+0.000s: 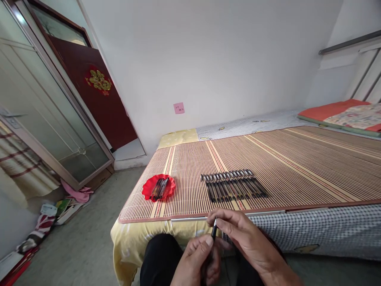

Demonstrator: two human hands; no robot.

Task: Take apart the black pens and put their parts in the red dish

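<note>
Both my hands are low in the middle of the head view, above my black-trousered lap. My left hand [199, 257] is curled round the lower part of a black pen [214, 231]. My right hand [238, 234] pinches the pen's upper end between thumb and fingers. On the striped bamboo mat [297, 159] just beyond my hands lies a neat row of several black pens [233, 185] side by side. A red scalloped dish [158, 186] with a few more pens in it sits on the mat to the left.
The mat covers a bed with a yellow sheet [139, 238] at the near left corner and a checked sheet on the right. An orange pillow [342, 113] lies at the far right. A dark red door, a glass door and floor clutter are at the left.
</note>
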